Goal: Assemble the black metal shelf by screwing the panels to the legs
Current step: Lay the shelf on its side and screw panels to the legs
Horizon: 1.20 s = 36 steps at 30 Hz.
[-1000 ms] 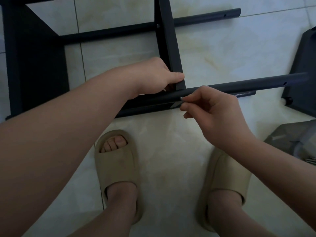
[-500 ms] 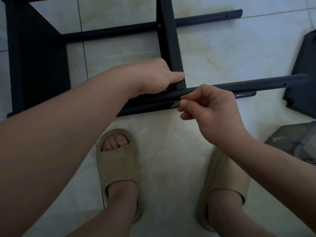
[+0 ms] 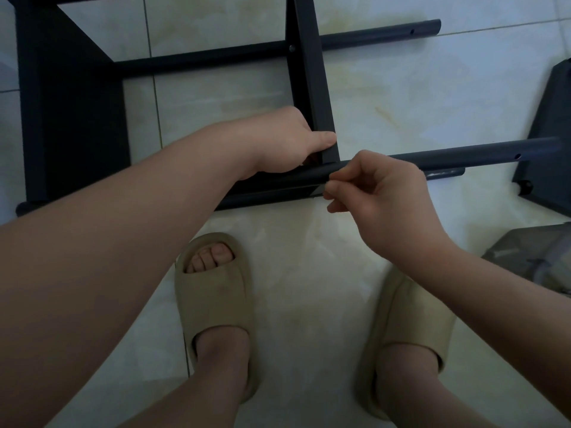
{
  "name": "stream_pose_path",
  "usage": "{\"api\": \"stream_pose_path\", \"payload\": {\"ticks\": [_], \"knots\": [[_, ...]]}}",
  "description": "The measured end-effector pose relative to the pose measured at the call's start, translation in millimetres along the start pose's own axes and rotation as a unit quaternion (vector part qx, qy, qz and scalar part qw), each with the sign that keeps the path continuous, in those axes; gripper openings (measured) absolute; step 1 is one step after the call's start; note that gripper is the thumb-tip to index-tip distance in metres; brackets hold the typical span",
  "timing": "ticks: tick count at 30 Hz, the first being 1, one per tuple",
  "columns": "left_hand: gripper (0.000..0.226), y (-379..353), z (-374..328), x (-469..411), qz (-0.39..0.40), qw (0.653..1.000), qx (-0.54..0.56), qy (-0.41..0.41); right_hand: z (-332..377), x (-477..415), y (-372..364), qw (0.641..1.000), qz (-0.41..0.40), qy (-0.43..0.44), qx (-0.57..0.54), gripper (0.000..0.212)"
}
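Pale floor tiles (image 3: 401,88) carry the black shelf, which lies on its side. I take the near leg (image 3: 463,157) as my mark. The left hand (image 3: 287,140) grips the middle panel (image 3: 312,81) where it meets that leg, thumb stretched along the panel's edge and the other fingers curled behind. The right hand (image 3: 383,193) sits against the leg just right of that joint, thumb and forefinger pinching a small part (image 3: 327,184) too tiny to identify. Beyond the leg lies the far leg (image 3: 370,35). At its right end leans a loose panel (image 3: 550,134). Nearer me stand two beige slippers (image 3: 216,304).
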<state>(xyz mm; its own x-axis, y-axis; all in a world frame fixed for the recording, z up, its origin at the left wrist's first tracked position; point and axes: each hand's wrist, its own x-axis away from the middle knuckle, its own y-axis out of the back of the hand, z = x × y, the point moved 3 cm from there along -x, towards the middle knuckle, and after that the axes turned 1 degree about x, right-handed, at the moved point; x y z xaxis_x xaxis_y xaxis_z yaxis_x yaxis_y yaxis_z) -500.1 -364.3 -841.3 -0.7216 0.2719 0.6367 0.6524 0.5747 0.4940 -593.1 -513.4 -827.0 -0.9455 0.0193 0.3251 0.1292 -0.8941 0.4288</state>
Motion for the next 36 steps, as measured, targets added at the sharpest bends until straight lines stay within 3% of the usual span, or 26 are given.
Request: {"api": "stream_pose_path", "payload": {"ticks": [4, 8, 18, 36], "knots": [[0.058, 1.3, 1.1, -0.6, -0.004, 1.000, 0.000, -0.002, 1.4, -3.8, 1.2, 0.999, 0.008, -0.043, -0.007, 0.017], [0.055, 0.3, 2.2, -0.5, 0.008, 0.999, 0.030, -0.012, 4.9, -8.2, 4.9, 0.997, 0.017, -0.042, 0.056, 0.021], [0.048, 0.7, -0.7, 3.1, 0.009, 0.999, 0.043, -0.012, 0.3, -3.7, 0.4, 0.997, 0.008, -0.051, 0.057, 0.023], [0.039, 2.4, 3.6, 1.9, 0.006, 0.999, 0.026, -0.026, 11.0, -4.7, -0.7, 0.979, 0.007, 0.038, 0.202, 0.021]]}}
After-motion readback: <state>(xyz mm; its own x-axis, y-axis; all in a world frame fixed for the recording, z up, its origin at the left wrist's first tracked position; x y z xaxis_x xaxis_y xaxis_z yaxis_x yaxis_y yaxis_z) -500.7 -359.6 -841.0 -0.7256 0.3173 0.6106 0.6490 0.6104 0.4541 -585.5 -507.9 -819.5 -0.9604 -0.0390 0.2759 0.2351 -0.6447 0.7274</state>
